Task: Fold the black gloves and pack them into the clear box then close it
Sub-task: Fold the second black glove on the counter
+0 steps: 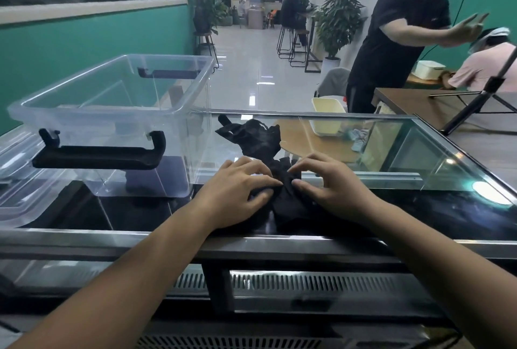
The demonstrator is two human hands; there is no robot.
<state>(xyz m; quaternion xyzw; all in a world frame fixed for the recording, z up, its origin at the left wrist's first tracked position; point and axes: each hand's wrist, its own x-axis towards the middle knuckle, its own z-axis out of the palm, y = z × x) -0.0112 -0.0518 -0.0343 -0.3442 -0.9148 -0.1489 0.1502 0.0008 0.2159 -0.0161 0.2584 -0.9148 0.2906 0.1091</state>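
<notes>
Counter edge: metal front rail (84,239) nearest the wearer, vent slats below it.
Left hand (237,192): palm down on near black glove (285,203), fingers curled, thumb and fingertips pinching the fabric.
Right hand (330,183): palm down on the same glove from the other side, fingers bent, tips gripping the cloth, close to the left fingertips.
Near glove: crumpled on the glass counter top (419,208), mostly covered by both hands.
Far glove (251,136): just behind the hands, loose, fingers pointing left, touching the near one.
Clear box (112,113): left of the gloves, open, nothing inside, black latch handle (98,155) on near side.
Lid (16,194): clear, under/beside the box at left edge.
Background: cream tray (327,116) past the glass, person in black shirt (391,40) standing right, potted plant (335,23) further back.
</notes>
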